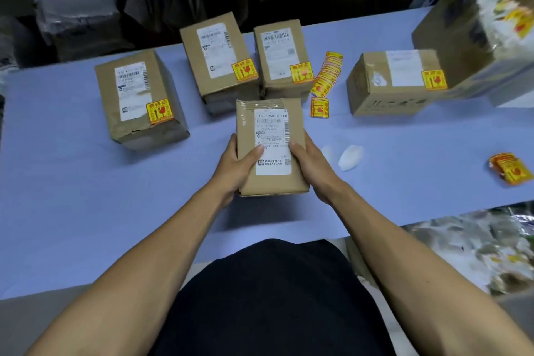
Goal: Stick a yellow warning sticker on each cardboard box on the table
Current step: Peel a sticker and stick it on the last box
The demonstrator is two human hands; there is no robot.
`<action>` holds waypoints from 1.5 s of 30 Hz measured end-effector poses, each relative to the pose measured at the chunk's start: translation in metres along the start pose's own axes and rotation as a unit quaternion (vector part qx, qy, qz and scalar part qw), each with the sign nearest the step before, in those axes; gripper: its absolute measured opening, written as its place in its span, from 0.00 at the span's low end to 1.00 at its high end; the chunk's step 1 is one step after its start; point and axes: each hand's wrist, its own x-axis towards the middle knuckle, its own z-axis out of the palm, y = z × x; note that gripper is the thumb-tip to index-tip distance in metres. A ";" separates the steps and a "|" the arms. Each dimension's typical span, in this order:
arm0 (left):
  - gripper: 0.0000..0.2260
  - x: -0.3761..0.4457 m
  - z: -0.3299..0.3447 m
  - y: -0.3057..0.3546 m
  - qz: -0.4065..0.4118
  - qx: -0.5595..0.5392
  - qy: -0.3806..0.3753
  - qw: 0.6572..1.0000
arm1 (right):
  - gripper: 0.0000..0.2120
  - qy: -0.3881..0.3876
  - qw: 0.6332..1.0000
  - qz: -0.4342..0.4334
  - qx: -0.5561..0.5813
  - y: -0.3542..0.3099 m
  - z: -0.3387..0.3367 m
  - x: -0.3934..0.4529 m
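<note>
Left hand [237, 166] grips the left edge of the held box [271, 150]: thumb curled over the top face onto the white shipping label [273, 143], fingers wrapped under the side. Right hand [310, 163] grips the right edge the same way, thumb on top beside the label. The box is held between both hands above the table [86, 211], near its middle, label up. No yellow sticker shows on its top face.

Beyond it, four boxes rest on the table, each with a yellow sticker at the lower right corner of its label: left box [138, 98], two far boxes side by side [219, 58] [283, 58], right box [396, 81].

A strip of loose stickers [326, 75] lies between the far boxes and the right box; a single sticker [319, 107] lies just in front. Another sticker pile [510, 168] sits near the table's right edge. White backing scraps [350, 156] lie just right of the right hand.
</note>
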 end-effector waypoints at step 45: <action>0.33 0.051 0.040 0.018 0.233 0.645 0.003 0.728 | 0.12 0.074 0.730 -0.120 -0.669 0.000 -0.093 0.115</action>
